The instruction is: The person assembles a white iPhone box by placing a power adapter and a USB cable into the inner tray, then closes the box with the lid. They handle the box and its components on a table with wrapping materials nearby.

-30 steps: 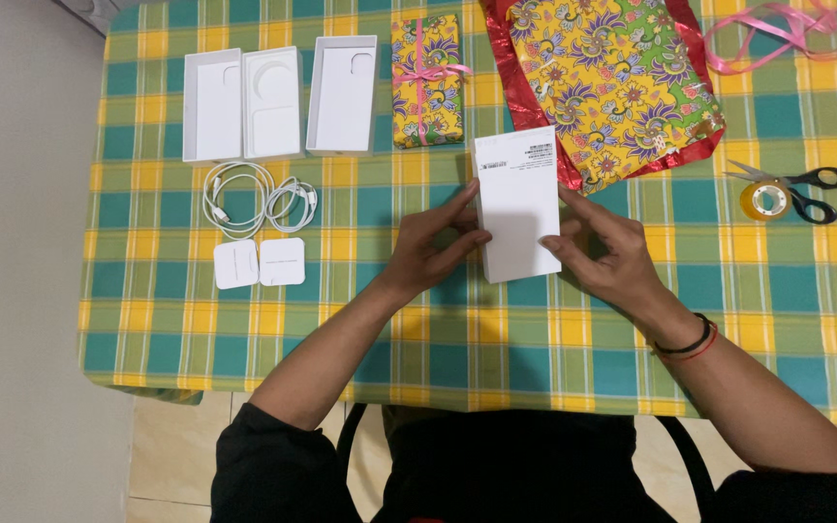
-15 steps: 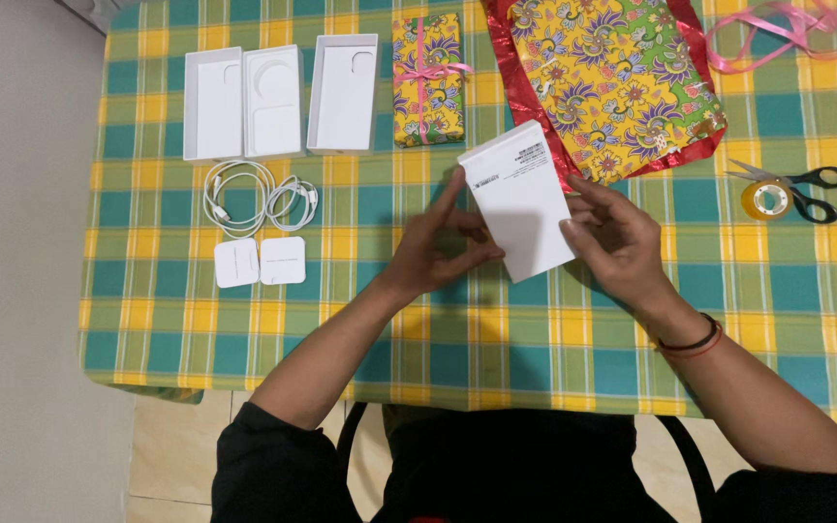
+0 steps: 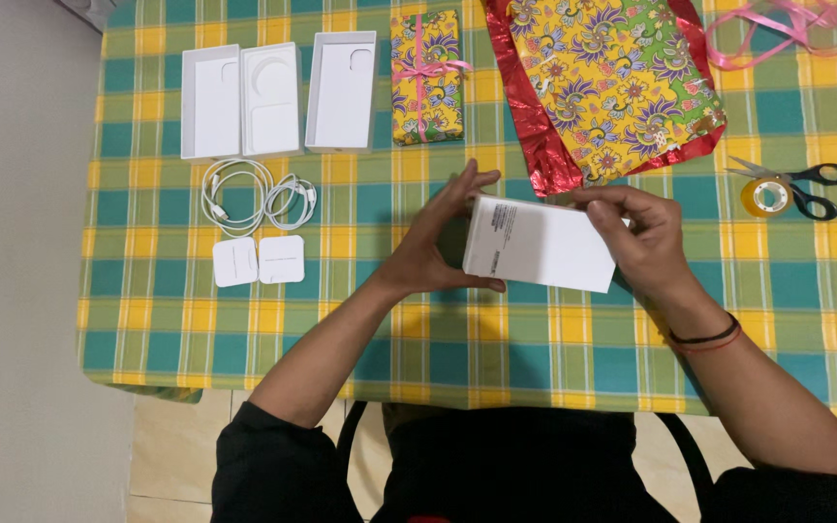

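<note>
Both hands grasp the white box [image 3: 541, 244] by its short ends, left hand [image 3: 435, 238] and right hand [image 3: 643, 240] keeping it level just above the counter [image 3: 535, 339], wrapping paper [image 3: 612, 77] lying just beyond

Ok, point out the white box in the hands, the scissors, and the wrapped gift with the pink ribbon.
white box [image 3: 544, 244]: head view, middle of its upturned face.
scissors [image 3: 811, 190]: head view, black handles.
wrapped gift [image 3: 426, 77]: head view, top face beside the ribbon bow.
</note>
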